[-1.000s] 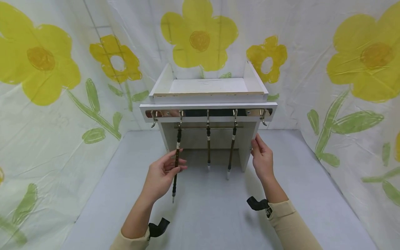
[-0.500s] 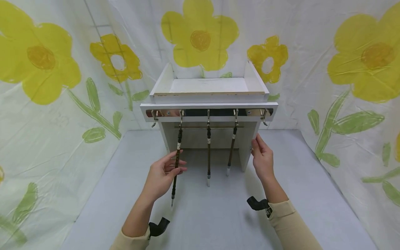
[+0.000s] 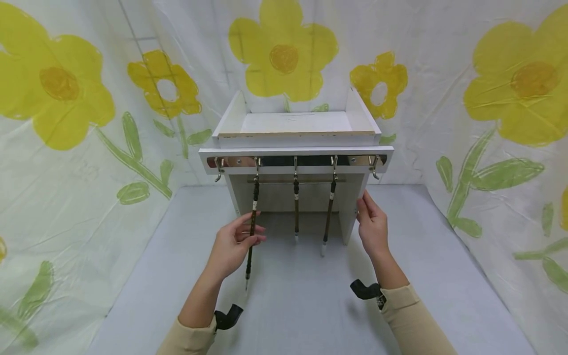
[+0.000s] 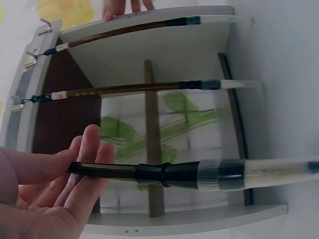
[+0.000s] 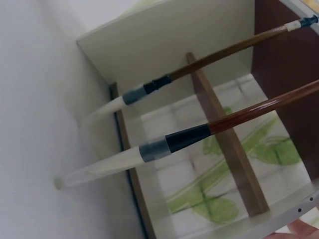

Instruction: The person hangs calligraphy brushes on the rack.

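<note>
Three calligraphy brushes hang tip-down from hooks on a white wooden rack (image 3: 275, 151). My left hand (image 3: 228, 249) pinches the leftmost calligraphy brush (image 3: 254, 214) partway down its dark handle. In the left wrist view this brush's pale tip (image 4: 274, 173) points right, and the thumb meets the handle with the fingers behind it. The middle brush (image 3: 296, 207) and the right brush (image 3: 329, 217) dangle untouched. With thumb and fingers my right hand (image 3: 373, 229) grips the front edge of the rack's right side panel (image 3: 352, 217); in the right wrist view only fingertips (image 5: 299, 229) show, at the lower corner.
Bare metal hooks (image 3: 218, 170) sit at both ends of the mirrored strip. Above it is a white open tray (image 3: 297, 121), and a thin wooden bar (image 3: 275, 181) spans behind the brushes. A pale tabletop (image 3: 293, 305) lies below, with flower-printed curtains (image 3: 497, 162) around.
The middle brush swung toward me half a second ago and has swung back; the right brush also sways. My left hand has shifted slightly right with its brush. The right hand stays put.
</note>
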Available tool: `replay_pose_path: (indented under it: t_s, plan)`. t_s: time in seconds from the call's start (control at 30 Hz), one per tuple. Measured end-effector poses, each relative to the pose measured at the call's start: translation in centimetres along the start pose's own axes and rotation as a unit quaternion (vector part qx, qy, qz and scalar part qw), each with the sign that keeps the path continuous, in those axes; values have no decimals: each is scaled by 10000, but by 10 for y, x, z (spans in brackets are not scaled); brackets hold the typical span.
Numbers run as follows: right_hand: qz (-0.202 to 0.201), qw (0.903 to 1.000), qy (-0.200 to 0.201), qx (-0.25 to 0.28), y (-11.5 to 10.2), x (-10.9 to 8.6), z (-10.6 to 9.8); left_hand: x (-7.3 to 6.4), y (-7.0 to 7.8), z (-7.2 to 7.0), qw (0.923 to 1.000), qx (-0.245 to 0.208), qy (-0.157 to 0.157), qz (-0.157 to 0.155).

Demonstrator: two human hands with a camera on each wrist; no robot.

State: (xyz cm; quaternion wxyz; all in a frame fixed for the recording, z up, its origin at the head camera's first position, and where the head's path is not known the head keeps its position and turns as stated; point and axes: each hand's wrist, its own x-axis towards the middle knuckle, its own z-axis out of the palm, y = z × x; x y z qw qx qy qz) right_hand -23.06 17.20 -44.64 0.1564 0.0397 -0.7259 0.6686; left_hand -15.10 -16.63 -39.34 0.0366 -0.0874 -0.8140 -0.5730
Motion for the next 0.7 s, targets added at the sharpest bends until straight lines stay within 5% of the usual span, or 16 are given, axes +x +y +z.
replay_pose_path:
  t_s: [0.47, 0.7]
  plan:
    - [-23, 9998, -118, -169, 2, -3, -3, 16, -36, 7, 9971, 588, 110, 470]
    - [-233, 9960, -339, -798, 6, -4, -27, 14, -51, -3, 9947, 807, 307, 563]
